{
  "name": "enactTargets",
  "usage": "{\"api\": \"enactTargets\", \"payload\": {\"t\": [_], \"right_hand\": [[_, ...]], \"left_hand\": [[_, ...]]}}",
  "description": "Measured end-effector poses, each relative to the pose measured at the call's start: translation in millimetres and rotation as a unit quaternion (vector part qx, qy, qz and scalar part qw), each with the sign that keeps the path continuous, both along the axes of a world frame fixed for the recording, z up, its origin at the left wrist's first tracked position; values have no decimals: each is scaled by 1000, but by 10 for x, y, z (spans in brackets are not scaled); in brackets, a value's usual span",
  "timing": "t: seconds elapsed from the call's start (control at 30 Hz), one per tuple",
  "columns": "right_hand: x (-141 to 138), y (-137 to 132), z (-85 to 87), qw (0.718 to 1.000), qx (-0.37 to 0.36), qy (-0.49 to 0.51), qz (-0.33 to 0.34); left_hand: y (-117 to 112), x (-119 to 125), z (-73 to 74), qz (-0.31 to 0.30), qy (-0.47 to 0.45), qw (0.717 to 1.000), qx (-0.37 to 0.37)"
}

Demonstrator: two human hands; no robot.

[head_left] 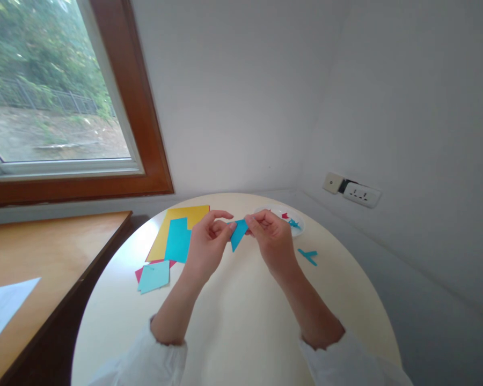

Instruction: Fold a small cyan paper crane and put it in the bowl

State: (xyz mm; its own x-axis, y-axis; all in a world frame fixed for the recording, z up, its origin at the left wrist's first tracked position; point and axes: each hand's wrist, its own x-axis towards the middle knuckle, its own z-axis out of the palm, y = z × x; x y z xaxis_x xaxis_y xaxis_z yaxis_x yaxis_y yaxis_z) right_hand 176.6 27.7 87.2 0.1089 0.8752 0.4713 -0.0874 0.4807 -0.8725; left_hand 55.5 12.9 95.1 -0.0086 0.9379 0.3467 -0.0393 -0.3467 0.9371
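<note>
Blue paper piece [238,234] is pinched betw. fingers of left hand [206,245] & right hand [270,236], above counter [241,311].

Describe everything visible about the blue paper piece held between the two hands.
The blue paper piece is small, flat and turquoise, seemingly thin craft paper, tapering to a downward point. The left hand and right hand pinch its upper edge, holding it above the round table.
</note>
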Motion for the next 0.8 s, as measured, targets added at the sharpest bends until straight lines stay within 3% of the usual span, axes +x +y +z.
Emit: {"api": "enactTargets", "payload": {"t": [0.1,0.2,0.33,0.53,0.8], "right_hand": [[12,5,1,1000,14,3,-27],[38,20,7,999,16,0,-35],[98,14,51,1000,4,-23,-1],[197,-20,119,992,-6,-67,104],[173,-8,122,995,-16,-48,87]], "left_hand": [[-28,15,29,-48,-20,998,-31],[-35,20,44,-47,-12,998,-29],[-20,2,42,-30,-7,999,-9],[0,-31,36,-33,-16,999,0],[15,-44,11,-71,-58,996,-4]]}}
